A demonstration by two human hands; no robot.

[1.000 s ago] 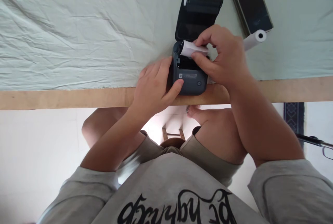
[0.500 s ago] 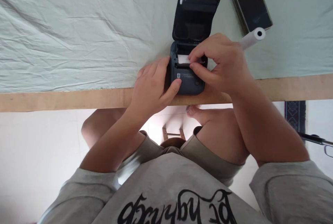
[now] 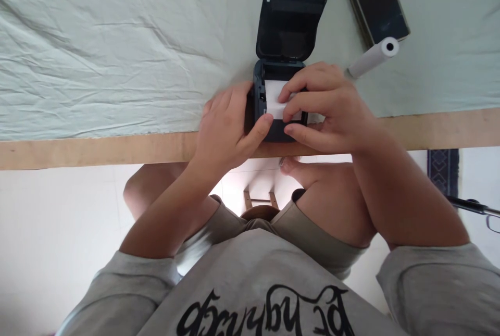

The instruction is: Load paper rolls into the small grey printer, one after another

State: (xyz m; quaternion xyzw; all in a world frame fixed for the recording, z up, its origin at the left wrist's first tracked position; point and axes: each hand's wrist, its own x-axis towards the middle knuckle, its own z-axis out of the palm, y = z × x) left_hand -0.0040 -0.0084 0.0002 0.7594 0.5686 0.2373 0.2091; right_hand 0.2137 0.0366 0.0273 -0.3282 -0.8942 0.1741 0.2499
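A small dark portable printer (image 3: 279, 132) sits at the table's front edge with its lid (image 3: 289, 26) raised. White paper (image 3: 273, 100) comes out of its compartment and lies flat over the front of the casing. My left hand (image 3: 230, 125) grips the printer's left side, the thumb on the front part by the paper's corner. Over the paper and the printer's right side is my right hand (image 3: 328, 107), its fingers spread and the fingertips resting on or just above the sheet. The hand hides the paper's right part.
Right of the printer, a white paper roll (image 3: 371, 58) lies on the pale green cloth (image 3: 136, 54). Behind the roll is a dark phone-like slab (image 3: 377, 2). The wooden table edge (image 3: 97, 151) runs in front, above my legs.
The paper has been drawn out toward me and now covers the front of the printer. My right hand has released its pinch and spread its fingers. My left hand stays in place.
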